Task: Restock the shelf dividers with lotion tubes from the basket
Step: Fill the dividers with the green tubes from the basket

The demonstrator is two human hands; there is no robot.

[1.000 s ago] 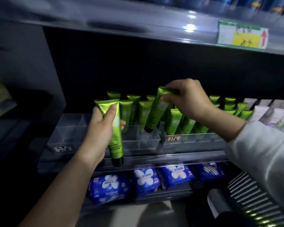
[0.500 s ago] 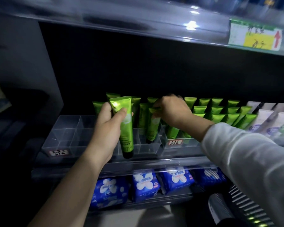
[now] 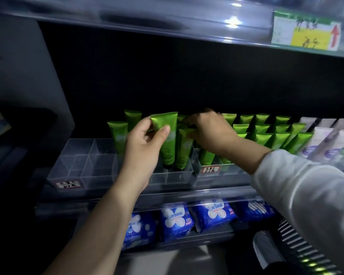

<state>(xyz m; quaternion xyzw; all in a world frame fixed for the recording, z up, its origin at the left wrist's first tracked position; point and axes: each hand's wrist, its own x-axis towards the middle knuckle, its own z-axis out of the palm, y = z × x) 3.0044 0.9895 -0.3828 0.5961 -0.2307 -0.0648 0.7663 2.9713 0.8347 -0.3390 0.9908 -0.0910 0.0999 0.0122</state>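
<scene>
Student: What is changing since half a second ago?

Instructor: Carried by the left hand [image 3: 141,149], the lotion tube [image 3: 167,135] is moving from in front of the divider tray [image 3: 99,167] into it. It is now standing cap-down, just beside a second tube [image 3: 184,149].

Student: How are the hands holding?

Instructor: The left thumb and fingers are clamping the lotion tube near its crimped top. The right hand [image 3: 211,133] is curling its fingertips over the second tube's crimp and pinching it.

Student: And the surroundings?

Instructor: Rows of green tubes [image 3: 266,135] are filling the tray to the right, with pale tubes [image 3: 322,139] beyond them. Blue packs [image 3: 175,221] are lying on the shelf below.
</scene>
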